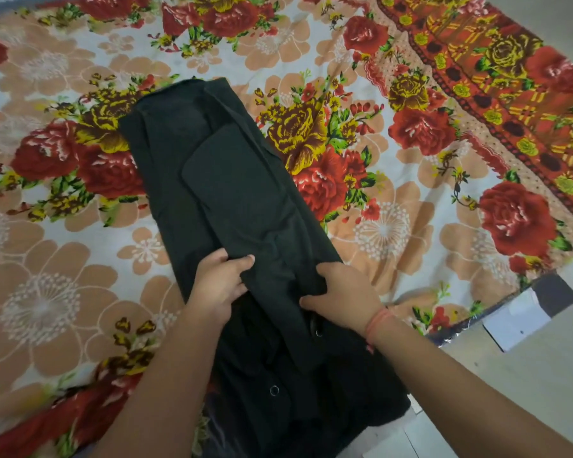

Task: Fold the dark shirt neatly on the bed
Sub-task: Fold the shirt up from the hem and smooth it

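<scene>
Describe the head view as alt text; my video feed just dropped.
Two hands grip the dark shirt partway along its length, the left hand at its left edge and the right hand at its right edge. The shirt lies as a long narrow strip, sides folded in, on a floral bedsheet.

L hand (219,282) & R hand (344,292) bare, forearms bare, thin thread band (376,322) on R wrist — pinkish-red

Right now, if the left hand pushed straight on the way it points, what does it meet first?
The shirt itself: the left hand grips its fold and points along the cloth, toward the folded flap on top. Nothing else seems to lie in that line, though depth is hard to judge.
</scene>
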